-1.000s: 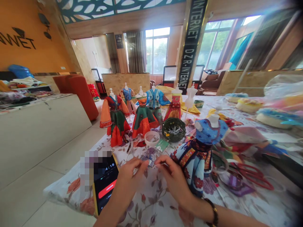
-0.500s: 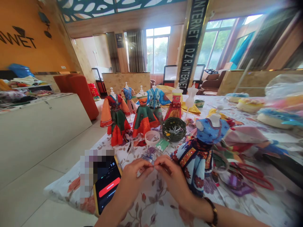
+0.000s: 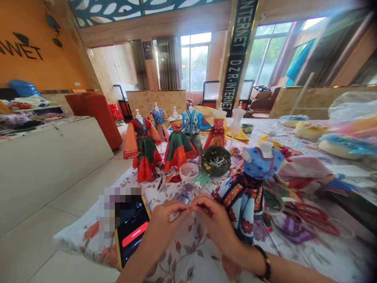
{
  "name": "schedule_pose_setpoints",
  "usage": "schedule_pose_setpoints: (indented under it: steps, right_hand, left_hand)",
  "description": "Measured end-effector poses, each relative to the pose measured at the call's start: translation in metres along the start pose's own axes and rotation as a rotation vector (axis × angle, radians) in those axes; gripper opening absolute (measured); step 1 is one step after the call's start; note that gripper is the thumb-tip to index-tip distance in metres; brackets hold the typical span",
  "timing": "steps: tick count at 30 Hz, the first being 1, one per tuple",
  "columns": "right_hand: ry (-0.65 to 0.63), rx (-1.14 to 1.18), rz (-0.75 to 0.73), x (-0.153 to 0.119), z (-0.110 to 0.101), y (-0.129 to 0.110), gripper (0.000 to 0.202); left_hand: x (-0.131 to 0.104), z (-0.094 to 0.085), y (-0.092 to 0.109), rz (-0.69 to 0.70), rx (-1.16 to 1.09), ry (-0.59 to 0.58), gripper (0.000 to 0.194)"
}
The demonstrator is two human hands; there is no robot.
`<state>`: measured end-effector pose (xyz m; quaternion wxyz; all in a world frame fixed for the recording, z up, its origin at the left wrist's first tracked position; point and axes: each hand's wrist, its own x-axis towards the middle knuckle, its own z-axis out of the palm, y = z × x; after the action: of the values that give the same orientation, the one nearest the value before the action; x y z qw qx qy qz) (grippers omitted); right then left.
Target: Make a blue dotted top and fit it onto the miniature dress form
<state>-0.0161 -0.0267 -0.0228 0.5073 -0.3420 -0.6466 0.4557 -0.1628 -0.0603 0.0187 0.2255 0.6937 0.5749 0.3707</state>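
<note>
Hands: at a flower-printed tablecloth (image 3: 188,245), the left hand (image 3: 165,224) and right hand (image 3: 215,224) meet fingertip to fingertip; each has thumb and forefinger drawn together in a fine pinch; anything between them is too small to make out.
Meeting point: the two sets of tips touch or nearly touch, low over the cloth and between the wrists; neither hand is plainly nearer to it; the long axis of any piece there cannot be told.
Purple-tinged item: a small clear piece (image 3: 184,192) lies on the cloth just beyond the fingertips, nearer the left hand; its long axis is unclear.
Dressed form: a blue-topped miniature mannequin (image 3: 260,165) in a patterned skirt stands just beside the right hand, on its outer side.
Phone: a yellow-edged handset (image 3: 134,232), screen lit, lies beside the left hand.
Beyond: a white bowl (image 3: 189,177), a green card (image 3: 201,181) and a dark woven basket (image 3: 216,171) sit before a row of costumed miniatures (image 3: 178,147).
</note>
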Motion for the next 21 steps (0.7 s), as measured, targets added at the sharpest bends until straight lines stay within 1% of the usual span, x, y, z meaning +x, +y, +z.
schedule_pose_setpoints:
  steps: [4, 9, 14, 21]
  right_hand:
    - [0.003, 0.003, 0.010, 0.000, 0.000, 0.000, 0.015]
    - [-0.002, -0.014, -0.002, 0.001, -0.001, 0.005, 0.012]
    - [-0.016, -0.084, 0.024, -0.001, -0.002, 0.011, 0.011]
    - [-0.035, -0.155, 0.047, -0.004, -0.002, 0.004, 0.012]
  left_hand:
    - [0.001, 0.002, -0.001, -0.004, -0.014, 0.008, 0.017]
    - [-0.001, 0.006, -0.002, -0.116, -0.057, 0.034, 0.018]
    - [-0.002, 0.009, -0.001, -0.205, -0.135, 0.046, 0.019]
    - [0.000, 0.008, -0.001, -0.294, -0.249, 0.039, 0.023]
